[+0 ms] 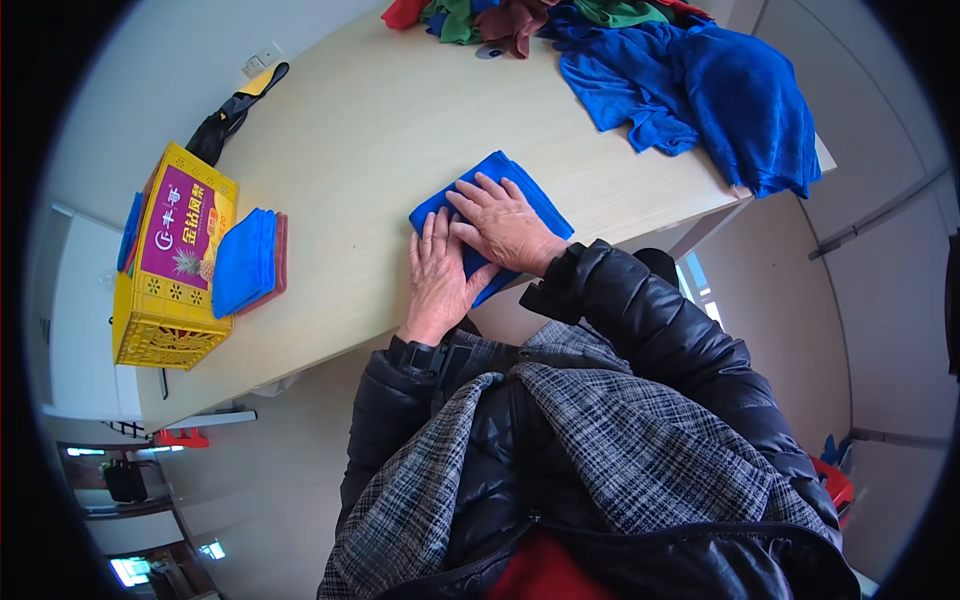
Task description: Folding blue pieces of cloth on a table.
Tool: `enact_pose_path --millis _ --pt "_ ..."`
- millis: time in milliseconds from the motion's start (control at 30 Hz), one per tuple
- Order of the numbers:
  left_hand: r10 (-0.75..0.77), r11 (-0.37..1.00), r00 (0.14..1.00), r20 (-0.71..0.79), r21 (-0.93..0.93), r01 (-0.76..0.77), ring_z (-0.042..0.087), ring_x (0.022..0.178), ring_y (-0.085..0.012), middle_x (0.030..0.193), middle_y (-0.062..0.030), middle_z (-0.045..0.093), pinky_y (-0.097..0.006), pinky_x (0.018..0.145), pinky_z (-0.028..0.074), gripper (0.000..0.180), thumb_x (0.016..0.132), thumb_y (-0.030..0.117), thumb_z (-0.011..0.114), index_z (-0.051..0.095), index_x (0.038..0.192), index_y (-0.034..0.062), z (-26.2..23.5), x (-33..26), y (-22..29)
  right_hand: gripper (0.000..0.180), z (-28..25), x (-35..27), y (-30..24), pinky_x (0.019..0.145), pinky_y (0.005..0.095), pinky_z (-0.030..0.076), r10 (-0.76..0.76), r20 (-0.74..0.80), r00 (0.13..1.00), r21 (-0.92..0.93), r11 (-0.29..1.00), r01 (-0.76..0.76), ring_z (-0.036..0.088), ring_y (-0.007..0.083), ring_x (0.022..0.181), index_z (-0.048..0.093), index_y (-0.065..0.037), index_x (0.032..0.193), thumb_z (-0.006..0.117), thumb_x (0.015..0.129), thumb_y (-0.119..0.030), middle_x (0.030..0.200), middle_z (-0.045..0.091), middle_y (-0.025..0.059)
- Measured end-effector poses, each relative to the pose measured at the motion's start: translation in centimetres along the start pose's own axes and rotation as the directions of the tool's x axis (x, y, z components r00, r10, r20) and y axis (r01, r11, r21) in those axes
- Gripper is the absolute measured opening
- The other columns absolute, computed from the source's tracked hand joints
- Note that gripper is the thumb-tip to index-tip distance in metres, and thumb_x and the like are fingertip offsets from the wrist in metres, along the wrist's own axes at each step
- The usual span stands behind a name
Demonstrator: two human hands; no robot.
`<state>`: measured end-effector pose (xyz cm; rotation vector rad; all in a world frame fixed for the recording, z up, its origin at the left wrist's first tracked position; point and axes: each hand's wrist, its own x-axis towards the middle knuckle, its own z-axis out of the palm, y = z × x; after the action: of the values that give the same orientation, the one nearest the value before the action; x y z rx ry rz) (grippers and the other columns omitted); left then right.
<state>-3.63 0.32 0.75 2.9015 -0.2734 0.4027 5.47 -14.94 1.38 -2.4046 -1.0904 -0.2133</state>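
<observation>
A folded blue cloth (520, 185) lies near the front edge of the pale wooden table (380, 130). My left hand (437, 275) rests flat on its near corner, fingers apart. My right hand (503, 222) presses flat on the middle of the same cloth, its fingers partly overlapping the left hand. Neither hand grips anything. Both forearms are in black padded sleeves.
A yellow crate (160, 310) with a colourful box in it stands at the table's left end. Beside it lies a stack of folded cloths (245, 262), blue on top. A heap of unfolded blue, green and red cloths (690, 85) covers the far right.
</observation>
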Motion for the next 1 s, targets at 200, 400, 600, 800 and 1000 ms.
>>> enact_pose_path --millis 200,400,600,800,1000 --pt "0.011 0.998 0.999 0.044 0.056 -0.013 0.024 0.151 -0.04 0.161 -0.0241 0.029 -0.058 0.122 0.019 0.092 0.092 0.062 0.059 0.035 0.151 -0.0045 0.3 0.1 -0.2 0.059 0.3 0.3 1.6 0.12 0.0509 0.024 0.024 0.006 1.0 -0.136 0.99 -0.023 0.035 0.0359 0.147 0.049 -0.009 0.148 0.044 0.103 -0.047 0.155 0.045 0.0147" --pt "0.0 0.999 0.999 0.043 0.048 -0.002 0.024 0.151 -0.0401 0.161 -0.0241 0.03 -0.058 0.121 0.019 0.093 0.092 0.061 0.061 0.033 0.152 -0.004 0.1 0.0 0.2 0.059 0.3 0.5 2.6 0.118 0.0495 0.027 0.137 -0.055 0.989 -0.165 0.976 -0.144 0.036 0.0346 0.146 0.048 -0.01 0.149 0.044 0.104 -0.047 0.155 0.045 0.0136" --pt "-0.003 0.999 1.0 0.024 0.032 0.002 0.024 0.151 -0.0404 0.161 -0.0243 0.03 -0.058 0.121 0.019 0.092 0.093 0.061 0.06 0.033 0.153 -0.0037 0.0 0.0 0.5 0.059 -0.9 -0.2 4.6 0.119 0.0514 0.027 0.24 -0.044 0.97 -0.099 0.965 -0.243 0.036 0.0353 0.145 0.049 -0.01 0.148 0.044 0.103 -0.048 0.154 0.046 0.0138" --pt "-0.034 0.997 0.999 0.0 -0.076 0.033 0.024 0.151 -0.0405 0.161 -0.0238 0.03 -0.055 0.123 0.018 0.083 0.1 0.058 0.05 0.033 0.153 -0.0039 -0.2 0.2 0.0 0.059 -1.8 -1.3 4.2 0.12 0.0509 0.026 0.198 -0.22 0.955 -0.318 0.911 -0.262 0.035 0.0361 0.147 0.044 -0.009 0.151 0.044 0.104 -0.045 0.156 0.043 0.0152" --pt "-0.027 0.996 0.998 -0.058 -0.082 0.022 0.022 0.152 -0.0401 0.162 -0.0235 0.029 -0.054 0.124 0.016 0.081 0.103 0.057 0.044 0.032 0.153 -0.0041 0.3 1.3 0.4 0.061 -1.3 -1.4 -0.2 0.122 0.0513 0.022 0.083 -0.042 0.996 -0.175 0.98 -0.09 0.032 0.0361 0.149 0.044 -0.008 0.151 0.043 0.104 -0.046 0.158 0.04 0.0154"
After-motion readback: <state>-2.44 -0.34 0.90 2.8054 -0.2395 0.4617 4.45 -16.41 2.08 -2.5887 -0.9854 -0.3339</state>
